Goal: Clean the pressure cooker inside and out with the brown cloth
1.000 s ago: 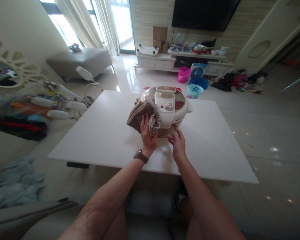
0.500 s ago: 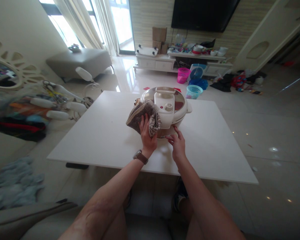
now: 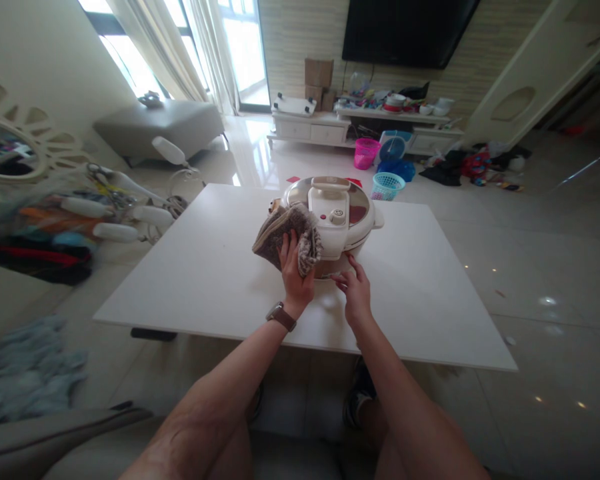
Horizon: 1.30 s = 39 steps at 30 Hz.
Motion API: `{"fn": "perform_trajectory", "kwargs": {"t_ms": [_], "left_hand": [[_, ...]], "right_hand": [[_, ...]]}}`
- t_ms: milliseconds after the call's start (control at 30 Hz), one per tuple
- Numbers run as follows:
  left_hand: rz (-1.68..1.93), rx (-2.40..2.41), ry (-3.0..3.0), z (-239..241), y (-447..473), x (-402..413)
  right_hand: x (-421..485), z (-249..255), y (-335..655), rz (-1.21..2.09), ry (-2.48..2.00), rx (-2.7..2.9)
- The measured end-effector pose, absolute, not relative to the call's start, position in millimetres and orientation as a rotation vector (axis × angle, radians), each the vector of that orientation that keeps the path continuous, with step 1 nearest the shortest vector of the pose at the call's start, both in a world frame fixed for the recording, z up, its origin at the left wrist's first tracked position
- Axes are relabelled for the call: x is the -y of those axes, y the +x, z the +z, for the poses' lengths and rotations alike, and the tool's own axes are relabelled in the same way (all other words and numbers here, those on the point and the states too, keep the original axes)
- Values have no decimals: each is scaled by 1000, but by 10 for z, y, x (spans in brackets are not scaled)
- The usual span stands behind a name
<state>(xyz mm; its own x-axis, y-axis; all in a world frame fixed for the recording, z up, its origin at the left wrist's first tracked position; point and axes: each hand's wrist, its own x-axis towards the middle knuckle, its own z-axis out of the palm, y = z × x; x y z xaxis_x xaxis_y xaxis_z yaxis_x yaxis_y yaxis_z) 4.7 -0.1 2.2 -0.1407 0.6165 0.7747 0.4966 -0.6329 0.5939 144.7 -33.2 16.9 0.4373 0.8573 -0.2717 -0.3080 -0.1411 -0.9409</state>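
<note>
A white electric pressure cooker point(image 3: 360, 230) with a shiny lid, a handle on top, a knob and a red button stands on the white table point(image 3: 420, 293). My left hand point(image 3: 296, 273) grips a folded brown fuzzy cloth point(image 3: 275, 243), which covers the cooker's left front side. The cloth hides part of the cooker's body. At the lower front of the cooker is my right hand point(image 3: 356, 290), its fingers bent. One fingertip reaches the underside of the lid rim, while the thumb side is pinched by the lower body. What lies in that pinch is too small to make out.
Beyond the table stand a pink basket point(image 3: 366, 155) and a light blue basket point(image 3: 387, 187). Against the far wall is a white cabinet point(image 3: 325, 133) with boxes and bowls. A lamp with white shades point(image 3: 153, 215) stands beside the table's left edge. Bags lie on the floor at right.
</note>
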Motion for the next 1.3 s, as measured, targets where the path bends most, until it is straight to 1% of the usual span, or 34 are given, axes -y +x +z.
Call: {"fn": "perform_trajectory", "kwargs": {"t_ms": [267,1100,1300], "left_hand": [[1855,-1331,1960,16,51,-2],[1885,-1215,1953,22,25,9],[1841,-1260,1948,49,16,21]], "right_hand": [[334,166,1430,1086,-1343,536],[335,149,1461,1084,-1364,567],[344,128,1443,1057,-1357,587]]}}
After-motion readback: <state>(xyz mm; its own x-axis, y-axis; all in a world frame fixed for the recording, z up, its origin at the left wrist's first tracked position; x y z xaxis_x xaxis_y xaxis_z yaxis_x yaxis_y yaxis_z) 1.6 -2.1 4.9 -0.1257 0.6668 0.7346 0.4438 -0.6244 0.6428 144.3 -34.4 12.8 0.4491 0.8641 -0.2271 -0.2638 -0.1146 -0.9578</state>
